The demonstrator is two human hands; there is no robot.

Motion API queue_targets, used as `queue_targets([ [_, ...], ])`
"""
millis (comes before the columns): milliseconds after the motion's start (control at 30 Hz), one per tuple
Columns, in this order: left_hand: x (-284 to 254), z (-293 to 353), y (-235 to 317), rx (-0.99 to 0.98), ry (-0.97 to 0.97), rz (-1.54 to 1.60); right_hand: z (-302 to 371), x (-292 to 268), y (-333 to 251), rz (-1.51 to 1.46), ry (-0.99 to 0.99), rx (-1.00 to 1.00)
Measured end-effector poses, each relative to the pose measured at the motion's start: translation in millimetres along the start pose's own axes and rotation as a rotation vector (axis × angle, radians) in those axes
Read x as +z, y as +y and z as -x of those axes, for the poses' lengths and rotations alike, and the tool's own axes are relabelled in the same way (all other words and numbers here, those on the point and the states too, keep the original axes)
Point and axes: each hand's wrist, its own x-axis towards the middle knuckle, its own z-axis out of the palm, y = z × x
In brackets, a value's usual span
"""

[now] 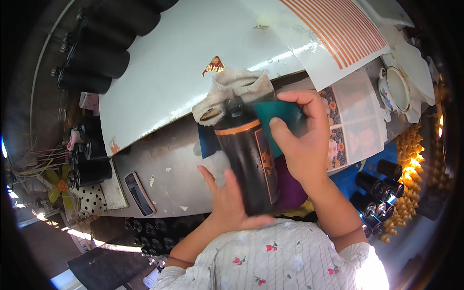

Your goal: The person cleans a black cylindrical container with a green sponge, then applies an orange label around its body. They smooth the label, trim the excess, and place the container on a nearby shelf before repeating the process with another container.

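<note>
A black cylindrical bottle [244,169] with an orange band and orange markings lies lengthwise before me, its narrower end pointing away. My right hand [307,140] pinches a teal flat scraper-like piece [279,118] between thumb and fingers, close against the bottle's right side. Along the bottle's lower left side is my left hand [224,200], fingers spread and slightly blurred. Whether its palm touches the bottle I cannot tell. A grey-white crumpled cloth [246,84] lies around the bottle's far end. Something purple [291,188] shows under the bottle's right side.
A white board [164,72] spans the far side. Printed sheets [355,116] and an orange-striped sheet [333,29] lie right, near an enamel mug [395,89]. A phone [139,193] rests on the metal table at left. Black cylinders [96,58] stand far left; smaller ones [372,188] sit right.
</note>
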Motion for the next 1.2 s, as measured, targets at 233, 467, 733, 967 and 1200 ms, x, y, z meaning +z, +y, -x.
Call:
queue_targets([
  [233, -5, 6, -43, -0.124, -0.243, 0.376, 0, -5, 6, -0.093, 0.041, 0.091],
  [467, -5, -36, 14, -0.335, 0.158, 0.509, 10, -12, 19, 0.066, 0.12, -0.011],
  [733, -21, -52, 35, -0.121, 0.127, -0.306, 15, -11, -3, 0.19, 0.014, -0.399],
  [967, -30, -90, 55, 0.097, 0.024, -0.57, 27, -37, 6, -0.147, 0.161, -0.028],
  [1200, -29, -43, 54, 0.144, -0.151, -0.47, 14, -27, 10, -0.268, 0.071, 0.192],
])
